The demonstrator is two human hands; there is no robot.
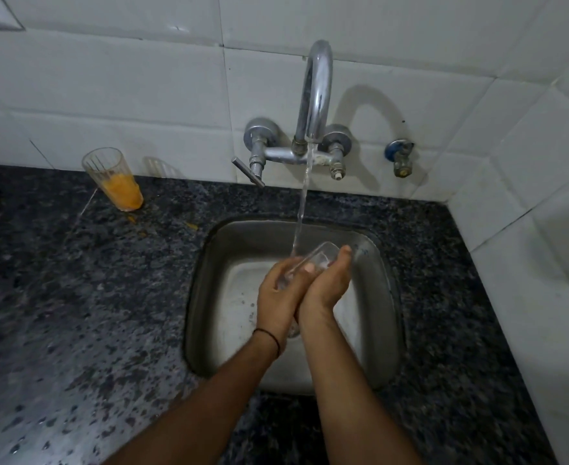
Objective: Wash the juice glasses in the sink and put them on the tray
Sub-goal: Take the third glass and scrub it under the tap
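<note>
The left grip (278,293) curls round the lower part of a clear glass (323,255) and the right grip (326,283) wraps its upper part, thumb by the rim. The fingers seem tightly closed, though the glass blurs them. The glass is tilted over the sink (202,263), under water (301,209) from the tap (316,95). Walls stand close behind and right of the sink. A second glass (115,177), part full of orange juice, stands at the table's (75,280) back edge, well to the left.
</note>
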